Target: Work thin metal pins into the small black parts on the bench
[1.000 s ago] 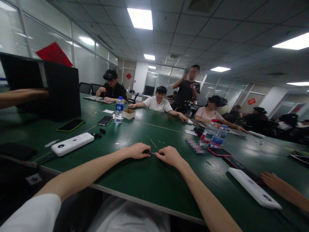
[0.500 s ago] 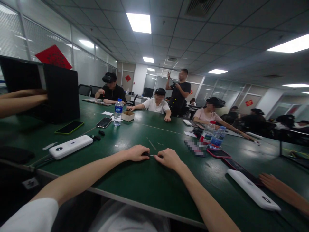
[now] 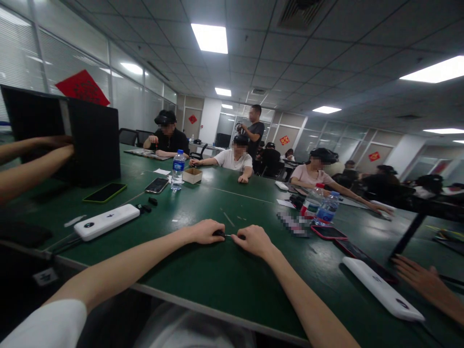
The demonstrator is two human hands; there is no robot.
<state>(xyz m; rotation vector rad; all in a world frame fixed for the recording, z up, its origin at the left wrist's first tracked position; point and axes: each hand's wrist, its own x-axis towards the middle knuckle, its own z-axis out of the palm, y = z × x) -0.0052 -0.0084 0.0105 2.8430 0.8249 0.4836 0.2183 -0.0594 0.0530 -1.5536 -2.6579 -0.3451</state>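
The person's left hand (image 3: 208, 232) is curled around a small dark object (image 3: 219, 233), and from it a thin pale piece (image 3: 228, 236) points across to the right hand (image 3: 253, 240). The right hand is bent, its thumb at the far end of that piece; whether it grips anything cannot be told. Both hands are low over the green bench (image 3: 217, 270), probably for steadiness, and close together, likely because the pale piece is so short.

Beyond the left hand and to its left stands a labelled bottle (image 3: 177, 171), with an open box (image 3: 192, 176) just beside it; its contents cannot be made out. Beyond the right hand, to its right, a red-capped bottle (image 3: 310, 204) and a blue-capped bottle (image 3: 326, 209) stand side by side, fill levels unclear.
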